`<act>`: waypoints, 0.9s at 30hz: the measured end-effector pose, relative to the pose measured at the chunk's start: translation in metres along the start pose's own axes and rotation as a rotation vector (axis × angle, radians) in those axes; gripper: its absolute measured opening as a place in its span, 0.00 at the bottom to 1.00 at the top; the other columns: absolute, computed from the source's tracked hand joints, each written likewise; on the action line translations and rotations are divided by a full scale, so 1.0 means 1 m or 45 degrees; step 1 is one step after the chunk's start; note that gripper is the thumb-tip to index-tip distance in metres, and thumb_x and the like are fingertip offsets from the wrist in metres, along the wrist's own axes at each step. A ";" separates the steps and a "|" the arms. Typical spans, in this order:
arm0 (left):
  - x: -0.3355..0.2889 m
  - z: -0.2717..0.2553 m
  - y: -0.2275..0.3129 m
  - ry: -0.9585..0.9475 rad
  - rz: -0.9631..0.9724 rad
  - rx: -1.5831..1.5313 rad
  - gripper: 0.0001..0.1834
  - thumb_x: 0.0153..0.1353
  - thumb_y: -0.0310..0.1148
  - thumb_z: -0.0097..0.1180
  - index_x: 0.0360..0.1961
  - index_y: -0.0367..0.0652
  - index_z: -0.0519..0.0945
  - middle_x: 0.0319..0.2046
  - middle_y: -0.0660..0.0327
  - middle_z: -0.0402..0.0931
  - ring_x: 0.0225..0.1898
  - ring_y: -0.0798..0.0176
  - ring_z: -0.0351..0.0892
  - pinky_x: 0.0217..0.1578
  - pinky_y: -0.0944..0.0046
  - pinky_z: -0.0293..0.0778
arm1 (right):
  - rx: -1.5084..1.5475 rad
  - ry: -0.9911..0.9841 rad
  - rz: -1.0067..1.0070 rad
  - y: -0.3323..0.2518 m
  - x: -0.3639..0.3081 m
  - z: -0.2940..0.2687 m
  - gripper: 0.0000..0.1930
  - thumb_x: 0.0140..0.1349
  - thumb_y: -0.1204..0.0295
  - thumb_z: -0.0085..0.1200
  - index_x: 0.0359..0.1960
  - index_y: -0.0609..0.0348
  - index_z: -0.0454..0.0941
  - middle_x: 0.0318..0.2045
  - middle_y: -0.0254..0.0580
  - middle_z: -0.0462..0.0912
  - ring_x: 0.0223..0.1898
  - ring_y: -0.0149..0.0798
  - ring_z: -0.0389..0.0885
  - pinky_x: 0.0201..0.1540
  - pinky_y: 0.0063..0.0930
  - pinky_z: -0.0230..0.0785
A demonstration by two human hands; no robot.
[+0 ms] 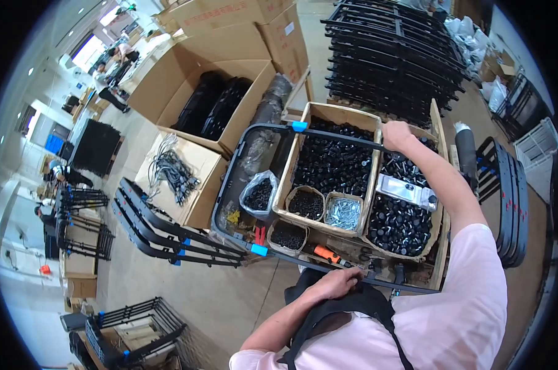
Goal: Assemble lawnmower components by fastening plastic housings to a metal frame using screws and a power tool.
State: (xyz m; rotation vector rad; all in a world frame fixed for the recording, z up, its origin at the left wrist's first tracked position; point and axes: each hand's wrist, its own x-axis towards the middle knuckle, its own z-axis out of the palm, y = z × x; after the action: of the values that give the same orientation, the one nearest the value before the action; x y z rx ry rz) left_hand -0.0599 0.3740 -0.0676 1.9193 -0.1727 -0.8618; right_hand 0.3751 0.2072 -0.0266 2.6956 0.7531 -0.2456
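A black tubular frame (219, 206) with rounded corners and blue clips (259, 250) lies across the parts boxes. At its far bar, my right hand (397, 134) is closed around the tube, arm stretched forward. My left hand (339, 283) rests at the near bar, its fingers curled over the tube close to my body. Under the frame, a large carton (283, 196) holds many black plastic caps and two small tubs, one of black screws (306, 205), one of silver screws (343, 211). An orange-and-black tool (329, 253) lies beside my left hand.
A bag of black parts (259, 192) sits left of the carton; more black caps (399, 225) fill a box on the right. Black frames lean at left (168, 237) and right (507, 203). A tall stack (393, 55) stands behind. Cables (173, 172) lie on cardboard. People work far left.
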 end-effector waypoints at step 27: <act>-0.007 0.000 0.003 -0.140 -0.161 -0.409 0.20 0.78 0.31 0.48 0.67 0.50 0.80 0.42 0.59 0.85 0.41 0.68 0.83 0.42 0.64 0.80 | -0.090 -0.003 0.010 0.008 -0.005 0.029 0.10 0.60 0.68 0.59 0.37 0.54 0.91 0.43 0.48 0.92 0.46 0.48 0.92 0.45 0.42 0.85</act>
State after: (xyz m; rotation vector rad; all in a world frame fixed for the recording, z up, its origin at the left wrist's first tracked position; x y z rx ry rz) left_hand -0.0640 0.3760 -0.0613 1.5966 0.0222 -1.0150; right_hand 0.3730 0.1876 -0.0506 2.6306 0.7369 -0.2161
